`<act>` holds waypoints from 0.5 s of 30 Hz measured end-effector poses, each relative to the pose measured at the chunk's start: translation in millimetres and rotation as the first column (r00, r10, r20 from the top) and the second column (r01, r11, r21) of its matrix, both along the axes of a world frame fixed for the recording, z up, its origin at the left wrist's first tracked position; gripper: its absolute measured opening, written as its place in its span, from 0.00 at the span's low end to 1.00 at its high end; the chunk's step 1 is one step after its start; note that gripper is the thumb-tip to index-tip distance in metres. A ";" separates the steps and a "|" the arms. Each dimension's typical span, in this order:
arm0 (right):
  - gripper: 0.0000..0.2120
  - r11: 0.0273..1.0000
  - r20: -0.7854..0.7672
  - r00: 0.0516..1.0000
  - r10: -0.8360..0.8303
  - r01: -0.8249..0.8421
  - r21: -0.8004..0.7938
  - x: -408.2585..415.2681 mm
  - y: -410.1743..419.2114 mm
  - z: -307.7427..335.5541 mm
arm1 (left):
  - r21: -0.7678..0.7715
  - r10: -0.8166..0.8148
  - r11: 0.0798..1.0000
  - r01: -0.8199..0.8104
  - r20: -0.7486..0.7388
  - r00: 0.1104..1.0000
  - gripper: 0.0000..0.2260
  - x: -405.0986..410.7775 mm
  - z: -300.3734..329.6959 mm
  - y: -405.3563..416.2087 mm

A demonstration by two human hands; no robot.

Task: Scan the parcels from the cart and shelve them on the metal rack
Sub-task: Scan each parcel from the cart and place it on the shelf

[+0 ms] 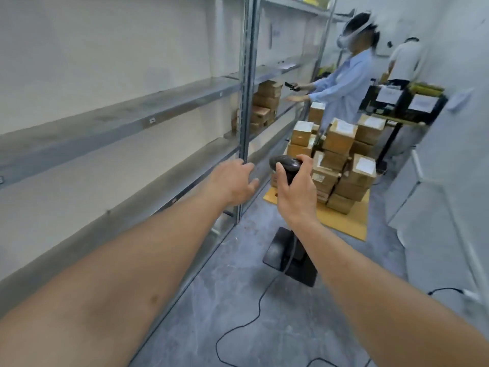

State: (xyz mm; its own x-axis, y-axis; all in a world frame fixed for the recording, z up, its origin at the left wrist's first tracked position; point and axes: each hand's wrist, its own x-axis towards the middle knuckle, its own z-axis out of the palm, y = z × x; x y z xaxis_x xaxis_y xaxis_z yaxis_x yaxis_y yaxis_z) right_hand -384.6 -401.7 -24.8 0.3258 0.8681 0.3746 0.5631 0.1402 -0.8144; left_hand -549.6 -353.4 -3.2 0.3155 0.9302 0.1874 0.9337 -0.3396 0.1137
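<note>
Our arms reach out beside the metal rack (124, 112). Parcels (336, 165) sit stacked ahead on the floor: stiff taped cardboard, probably light, so we'd grab opposite sides. Left hand (234, 181) hangs loose and empty, right hand (296, 189) grips the scanner (284, 163).
</note>
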 end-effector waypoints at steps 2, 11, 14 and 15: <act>0.22 0.998 0.006 0.998 -0.059 0.058 0.015 32.3 16.3 2.1 | 0.008 -0.060 0.998 0.060 0.014 0.998 0.24 34.5 0.8 28.0; 0.22 0.941 -0.018 0.941 -0.339 0.339 -0.018 158.4 100.0 -19.7 | -0.003 -0.330 0.944 0.331 0.046 0.943 0.23 191.7 -18.2 138.2; 0.21 0.909 -0.020 0.909 -0.416 0.415 -0.028 199.4 118.9 -30.3 | -0.037 -0.391 0.919 0.393 0.052 0.919 0.24 238.1 -27.6 166.9; 0.21 0.900 -0.021 0.900 -0.435 0.434 -0.038 213.7 124.7 -33.3 | -0.047 -0.409 0.910 0.411 0.050 0.911 0.25 253.6 -30.6 175.1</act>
